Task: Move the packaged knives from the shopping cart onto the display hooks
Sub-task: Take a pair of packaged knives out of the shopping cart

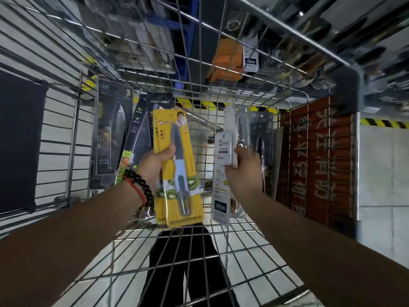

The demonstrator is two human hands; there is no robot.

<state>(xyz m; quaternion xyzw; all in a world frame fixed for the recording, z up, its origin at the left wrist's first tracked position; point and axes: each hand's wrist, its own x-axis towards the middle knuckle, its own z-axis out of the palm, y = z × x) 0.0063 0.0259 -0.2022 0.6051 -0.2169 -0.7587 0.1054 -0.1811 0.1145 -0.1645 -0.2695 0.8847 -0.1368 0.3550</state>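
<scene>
I look down into a wire shopping cart (254,238). My left hand (155,161), with a bead bracelet on the wrist, grips a yellow packaged knife (177,178) by its left edge, upright above the cart floor. My right hand (241,169) holds a white and clear packaged knife (223,156) with a serrated blade, edge-on to me. Dark packaged knives (110,134) lean against the cart's left wall, with two black and green ones (138,129) beside them. More clear packages (263,138) stand behind my right hand.
A red panel with white characters (316,156) covers the cart's right wall. Blurred hanging goods, one orange (225,60), show through the far wire wall. Yellow and black hazard tape (199,105) runs along the floor beyond. Dark trouser legs (186,269) show below the basket.
</scene>
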